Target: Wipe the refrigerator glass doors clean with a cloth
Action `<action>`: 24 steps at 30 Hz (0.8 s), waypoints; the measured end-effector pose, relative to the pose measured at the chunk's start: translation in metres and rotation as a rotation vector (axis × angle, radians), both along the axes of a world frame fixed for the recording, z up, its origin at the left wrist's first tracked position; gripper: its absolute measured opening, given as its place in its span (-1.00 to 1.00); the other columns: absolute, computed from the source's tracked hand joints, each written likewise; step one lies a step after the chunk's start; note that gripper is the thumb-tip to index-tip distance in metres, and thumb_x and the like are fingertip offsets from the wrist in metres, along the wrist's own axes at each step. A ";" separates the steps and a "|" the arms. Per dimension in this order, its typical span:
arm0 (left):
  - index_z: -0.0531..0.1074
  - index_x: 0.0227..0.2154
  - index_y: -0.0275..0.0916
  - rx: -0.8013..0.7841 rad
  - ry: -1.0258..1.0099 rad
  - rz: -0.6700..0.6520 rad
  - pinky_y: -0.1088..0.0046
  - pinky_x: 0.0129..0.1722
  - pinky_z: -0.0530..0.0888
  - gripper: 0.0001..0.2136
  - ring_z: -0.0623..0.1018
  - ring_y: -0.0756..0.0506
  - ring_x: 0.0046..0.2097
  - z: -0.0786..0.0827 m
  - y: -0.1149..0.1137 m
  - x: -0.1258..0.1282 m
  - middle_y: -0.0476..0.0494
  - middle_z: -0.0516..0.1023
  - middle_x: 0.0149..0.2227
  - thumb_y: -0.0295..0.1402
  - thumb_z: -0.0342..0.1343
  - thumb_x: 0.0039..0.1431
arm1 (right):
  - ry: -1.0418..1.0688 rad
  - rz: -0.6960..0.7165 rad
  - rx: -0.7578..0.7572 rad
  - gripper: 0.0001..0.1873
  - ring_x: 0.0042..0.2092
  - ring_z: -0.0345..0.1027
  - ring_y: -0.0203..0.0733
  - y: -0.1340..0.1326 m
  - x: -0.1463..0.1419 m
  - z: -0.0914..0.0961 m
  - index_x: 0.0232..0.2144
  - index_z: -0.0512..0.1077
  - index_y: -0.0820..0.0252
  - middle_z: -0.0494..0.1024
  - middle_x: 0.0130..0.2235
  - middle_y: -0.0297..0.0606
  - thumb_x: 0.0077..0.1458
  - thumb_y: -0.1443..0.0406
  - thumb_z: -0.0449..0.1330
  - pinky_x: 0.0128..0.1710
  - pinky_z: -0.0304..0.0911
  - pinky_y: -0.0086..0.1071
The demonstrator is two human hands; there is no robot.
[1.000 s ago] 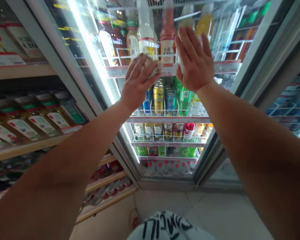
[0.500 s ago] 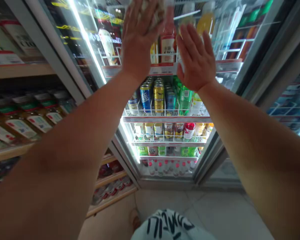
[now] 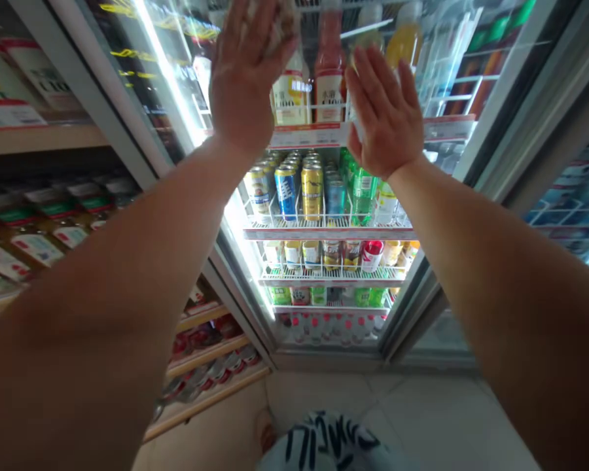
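Note:
I face the glass door (image 3: 436,216) of a lit drinks cooler. My left hand (image 3: 245,72) is raised high against the glass, fingers pressed over a pale crumpled cloth (image 3: 269,16) that shows only at the fingertips. My right hand (image 3: 385,111) lies flat on the glass with fingers spread and nothing in it, a little right of and below the left hand. Behind the glass stand tall bottles (image 3: 328,65) on the upper shelf and rows of cans (image 3: 311,190) on the shelf below.
Wooden shelves (image 3: 44,137) with bottled goods run along the left wall. The cooler's metal frame (image 3: 98,98) slants between them and the glass. Lower cooler shelves hold small bottles and cans (image 3: 334,255). Pale tiled floor (image 3: 422,418) lies below, with my patterned clothing (image 3: 324,445) at the bottom edge.
My left hand has swept the cloth up the glass from mid-door to the top and then slightly left. My right hand has stayed flat in the same spot.

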State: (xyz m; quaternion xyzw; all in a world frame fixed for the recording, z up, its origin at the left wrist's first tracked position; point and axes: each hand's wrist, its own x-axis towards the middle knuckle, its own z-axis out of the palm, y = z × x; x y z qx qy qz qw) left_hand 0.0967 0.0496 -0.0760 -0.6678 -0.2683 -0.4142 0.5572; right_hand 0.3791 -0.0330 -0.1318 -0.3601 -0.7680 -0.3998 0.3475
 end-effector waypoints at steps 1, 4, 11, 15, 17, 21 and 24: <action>0.37 0.27 0.03 0.033 -0.037 0.030 0.71 0.45 -0.19 -0.63 -0.52 0.43 0.40 0.011 0.005 0.004 0.46 0.05 0.48 -0.22 -0.30 0.69 | 0.009 0.012 -0.012 -0.30 0.56 -0.31 -0.05 -0.001 0.000 0.000 0.50 -0.09 0.26 -0.10 0.54 -0.25 0.41 0.21 -0.13 0.56 -0.31 0.14; 0.36 0.29 0.06 0.076 -0.104 -0.023 0.55 0.50 -0.13 -0.60 -0.49 0.38 0.42 0.005 0.000 0.019 0.34 0.17 0.45 -0.21 -0.35 0.69 | 0.043 0.064 -0.055 -0.30 0.57 -0.34 -0.07 -0.001 0.000 0.000 0.50 -0.06 0.25 -0.10 0.54 -0.29 0.39 0.21 -0.13 0.57 -0.38 0.11; 0.35 0.31 0.05 -0.309 0.073 -0.058 -0.14 0.51 0.06 -0.60 -0.09 -0.15 0.54 -0.103 -0.062 0.016 0.16 0.21 0.45 -0.38 -0.20 0.58 | -0.001 0.001 0.009 -0.30 0.56 -0.33 -0.12 0.000 0.001 0.000 0.51 -0.08 0.19 -0.11 0.54 -0.33 0.40 0.21 -0.17 0.58 -0.31 0.07; 0.36 0.30 -0.04 -0.285 0.097 -0.058 0.00 0.55 0.02 -0.64 -0.08 -0.11 0.53 -0.065 -0.042 -0.013 0.20 0.04 0.51 -0.32 -0.19 0.62 | -0.015 -0.029 0.038 -0.29 0.56 -0.32 -0.14 0.005 0.003 -0.001 0.52 -0.12 0.15 -0.11 0.55 -0.33 0.40 0.19 -0.16 0.57 -0.29 0.05; 0.33 0.31 -0.07 -0.070 0.022 -0.004 0.26 0.56 -0.06 -0.62 -0.21 0.06 0.53 -0.025 -0.021 -0.023 0.30 -0.10 0.53 -0.31 -0.28 0.66 | -0.012 -0.009 0.047 -0.29 0.56 -0.32 -0.12 0.008 0.003 -0.002 0.52 -0.13 0.14 -0.11 0.55 -0.34 0.40 0.18 -0.18 0.57 -0.30 0.05; 0.12 0.41 0.05 0.084 -0.038 0.096 0.58 0.52 -0.20 -0.61 -0.46 0.25 0.47 0.010 -0.002 -0.016 0.53 -0.36 0.52 -0.39 -0.26 0.66 | 0.010 0.040 0.034 -0.29 0.56 -0.28 -0.06 0.010 0.003 -0.002 0.51 -0.09 0.17 -0.10 0.54 -0.33 0.38 0.19 -0.14 0.57 -0.29 0.12; 0.14 0.40 -0.04 0.036 -0.039 0.032 0.36 0.55 -0.27 -0.59 -0.47 0.11 0.49 -0.032 -0.022 0.008 0.44 -0.43 0.53 -0.45 -0.18 0.60 | 0.017 0.060 0.024 -0.29 0.56 -0.26 -0.03 0.008 0.002 -0.002 0.49 -0.04 0.32 -0.06 0.53 -0.19 0.39 0.21 -0.13 0.56 -0.29 0.14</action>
